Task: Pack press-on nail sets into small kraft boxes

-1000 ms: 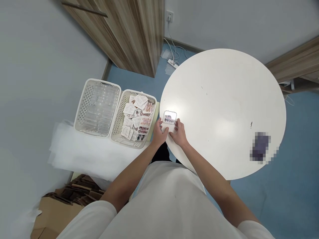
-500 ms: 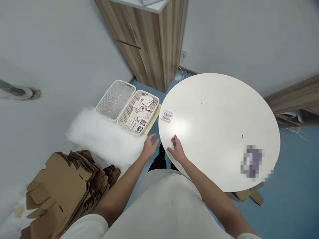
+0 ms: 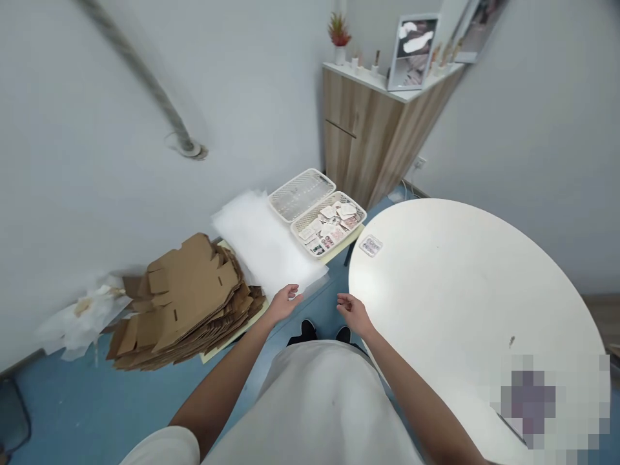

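My left hand hangs in the air with its fingers apart and nothing in it, near the front edge of a stack of white translucent sheets. My right hand, empty with thumb and fingers apart, is at the left rim of the round white table. A small clear case with purplish pieces in rows lies on the table's left part. Beyond the sheets stand two white baskets: one holds clear plastic pieces, the other many small printed cards.
A pile of flat brown cardboard boxes lies left of the sheets. A wooden cabinet with a picture frame and a small plant fills the corner. A pixelated patch covers something at the table's right.
My view has swung left and up, showing the cabinet top and more floor. Both hands remain empty; the right one now sits nearer the table's rim. The small case lies where it was.
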`<state>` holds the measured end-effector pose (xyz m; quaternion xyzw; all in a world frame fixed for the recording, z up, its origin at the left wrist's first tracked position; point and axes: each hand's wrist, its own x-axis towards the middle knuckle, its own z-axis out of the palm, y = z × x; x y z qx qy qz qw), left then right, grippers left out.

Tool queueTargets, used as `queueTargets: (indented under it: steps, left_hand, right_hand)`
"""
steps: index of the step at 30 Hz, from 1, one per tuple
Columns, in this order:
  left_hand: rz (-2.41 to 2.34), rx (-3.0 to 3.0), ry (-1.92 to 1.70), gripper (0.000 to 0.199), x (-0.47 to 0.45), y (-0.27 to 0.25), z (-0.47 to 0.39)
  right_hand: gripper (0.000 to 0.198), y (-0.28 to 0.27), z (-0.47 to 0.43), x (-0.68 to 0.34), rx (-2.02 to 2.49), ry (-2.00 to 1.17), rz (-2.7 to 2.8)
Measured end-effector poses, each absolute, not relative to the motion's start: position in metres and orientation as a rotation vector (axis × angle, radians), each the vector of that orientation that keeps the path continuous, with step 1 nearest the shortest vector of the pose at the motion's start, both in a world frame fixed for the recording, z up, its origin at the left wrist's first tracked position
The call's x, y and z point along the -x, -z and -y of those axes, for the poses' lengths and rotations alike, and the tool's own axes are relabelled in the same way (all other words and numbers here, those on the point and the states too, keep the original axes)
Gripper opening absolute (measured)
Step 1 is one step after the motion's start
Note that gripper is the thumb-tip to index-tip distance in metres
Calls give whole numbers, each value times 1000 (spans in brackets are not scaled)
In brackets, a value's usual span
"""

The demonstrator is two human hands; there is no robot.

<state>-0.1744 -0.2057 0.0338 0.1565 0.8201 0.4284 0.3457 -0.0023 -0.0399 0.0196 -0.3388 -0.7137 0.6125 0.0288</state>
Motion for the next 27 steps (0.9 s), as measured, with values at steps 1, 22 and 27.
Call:
queueTargets:
  steps: [1, 22, 27]
  left_hand:
    - [-2132, -391, -1137, 39, 177, -34, 213]
    - [-2113, -111, -1409, 43, 221, -6, 194]
    - [-1997, 119, -1464, 53, 233, 12, 172]
  right_hand:
    - [36, -19, 43, 14, 1019, -1874, 2248]
    - [49, -8, 71, 177, 740, -1564, 2900]
    - [60, 9, 64, 215, 640, -1510, 2967]
